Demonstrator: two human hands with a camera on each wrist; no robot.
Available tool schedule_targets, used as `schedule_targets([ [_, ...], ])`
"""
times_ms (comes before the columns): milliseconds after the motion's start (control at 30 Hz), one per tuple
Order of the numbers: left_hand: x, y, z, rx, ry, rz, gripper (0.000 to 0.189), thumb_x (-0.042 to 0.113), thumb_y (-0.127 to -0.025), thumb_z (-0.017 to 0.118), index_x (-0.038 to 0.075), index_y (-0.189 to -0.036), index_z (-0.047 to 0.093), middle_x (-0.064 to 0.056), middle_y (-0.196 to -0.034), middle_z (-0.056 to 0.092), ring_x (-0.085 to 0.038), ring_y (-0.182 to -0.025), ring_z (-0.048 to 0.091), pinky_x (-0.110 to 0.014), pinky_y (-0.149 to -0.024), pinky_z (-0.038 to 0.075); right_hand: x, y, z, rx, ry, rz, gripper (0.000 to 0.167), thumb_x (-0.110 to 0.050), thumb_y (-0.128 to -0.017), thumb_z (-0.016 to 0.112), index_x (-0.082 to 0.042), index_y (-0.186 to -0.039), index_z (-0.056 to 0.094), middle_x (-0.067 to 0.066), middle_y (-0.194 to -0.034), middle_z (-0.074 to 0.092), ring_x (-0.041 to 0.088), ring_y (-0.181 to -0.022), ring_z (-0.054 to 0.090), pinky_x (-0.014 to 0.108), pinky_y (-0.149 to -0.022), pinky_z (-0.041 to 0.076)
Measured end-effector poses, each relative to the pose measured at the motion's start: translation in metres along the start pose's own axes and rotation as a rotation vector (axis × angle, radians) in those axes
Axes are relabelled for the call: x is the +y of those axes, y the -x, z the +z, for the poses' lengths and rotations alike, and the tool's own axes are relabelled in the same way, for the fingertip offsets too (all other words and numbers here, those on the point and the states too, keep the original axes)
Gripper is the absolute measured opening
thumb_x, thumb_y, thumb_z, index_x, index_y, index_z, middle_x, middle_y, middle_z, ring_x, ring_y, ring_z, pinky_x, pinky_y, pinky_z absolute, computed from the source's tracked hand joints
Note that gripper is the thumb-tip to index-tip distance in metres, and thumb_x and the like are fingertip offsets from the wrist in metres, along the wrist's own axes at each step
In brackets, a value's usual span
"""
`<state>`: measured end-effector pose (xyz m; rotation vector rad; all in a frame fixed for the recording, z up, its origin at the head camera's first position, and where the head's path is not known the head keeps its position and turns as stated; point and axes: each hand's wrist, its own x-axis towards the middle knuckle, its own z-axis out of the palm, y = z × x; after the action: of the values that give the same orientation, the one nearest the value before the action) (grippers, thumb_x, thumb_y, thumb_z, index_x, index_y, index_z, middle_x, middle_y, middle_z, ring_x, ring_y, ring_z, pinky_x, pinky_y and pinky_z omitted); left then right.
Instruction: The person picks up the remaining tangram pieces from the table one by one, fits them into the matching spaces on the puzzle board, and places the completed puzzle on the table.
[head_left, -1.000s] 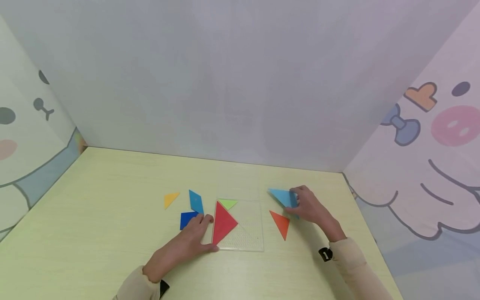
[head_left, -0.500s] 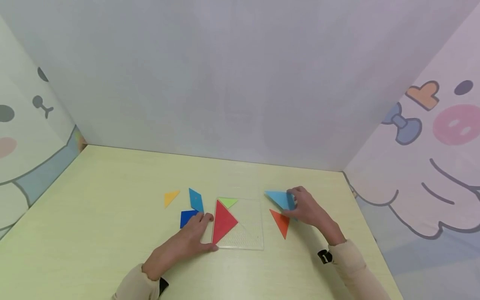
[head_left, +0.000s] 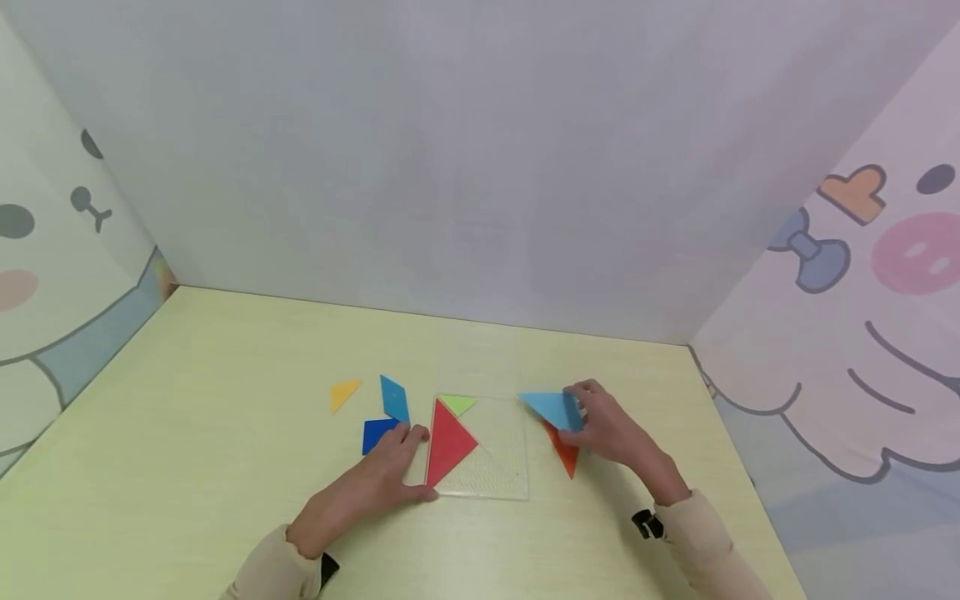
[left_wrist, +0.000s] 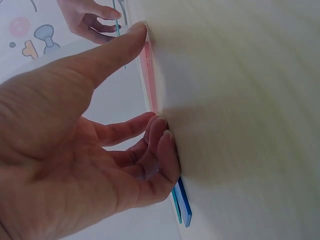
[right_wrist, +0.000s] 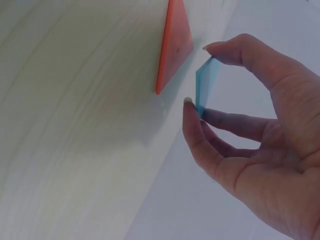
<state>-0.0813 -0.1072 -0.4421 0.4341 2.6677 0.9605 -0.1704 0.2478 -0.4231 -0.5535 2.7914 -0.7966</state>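
In the head view my right hand (head_left: 611, 425) pinches a light blue tangram triangle (head_left: 553, 407) by its edges between thumb and fingers. In the right wrist view the triangle (right_wrist: 204, 82) hangs just off the table, near an orange triangle (right_wrist: 176, 50). My left hand (head_left: 378, 479) rests its thumb and fingertips along the left edge of a clear square tray (head_left: 498, 479). A large red triangle (head_left: 450, 446) lies in the tray's left part, with a small green triangle (head_left: 456, 404) at its top. In the left wrist view the left thumb is extended and the fingers are bent.
Left of the tray lie a yellow triangle (head_left: 344, 394), a blue parallelogram (head_left: 393, 398) and a dark blue piece (head_left: 378, 435), partly behind the left hand. A pale wall (head_left: 450, 167) closes off the back of the table (head_left: 247, 375); cartoon-printed panels stand at both sides.
My right hand has carried the light blue triangle left and slightly down, closer to the tray; it now covers the upper part of the orange triangle. The left hand stays put.
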Motion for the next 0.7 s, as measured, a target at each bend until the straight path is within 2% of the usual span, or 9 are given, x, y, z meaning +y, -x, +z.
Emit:
schedule_targets([
  [467,-0.002,-0.001,-0.001,0.008,0.0,0.02,0.072,0.028,-0.08,0.09,0.002,-0.135,0.052,-0.009,-0.116,0.053,-0.026,-0.113,0.051,-0.046,-0.09,0.055,-0.015,0.005,0.006,-0.02,0.022,-0.06,0.06,-0.014,-0.084,0.083,0.006,-0.135,0.057,0.023,-0.134,0.051,0.03,-0.101,0.062,0.039,-0.079,0.058],
  [700,-0.001,-0.001,-0.002,0.004,0.008,-0.009,0.072,0.027,-0.079,0.09,0.004,-0.135,0.052,-0.008,-0.117,0.054,-0.026,-0.115,0.052,-0.045,-0.09,0.056,-0.022,0.006,0.009,-0.037,0.038,-0.084,0.06,-0.013,-0.084,0.083,0.006,-0.135,0.057,0.022,-0.135,0.051,0.027,-0.098,0.063,0.036,-0.079,0.057],
])
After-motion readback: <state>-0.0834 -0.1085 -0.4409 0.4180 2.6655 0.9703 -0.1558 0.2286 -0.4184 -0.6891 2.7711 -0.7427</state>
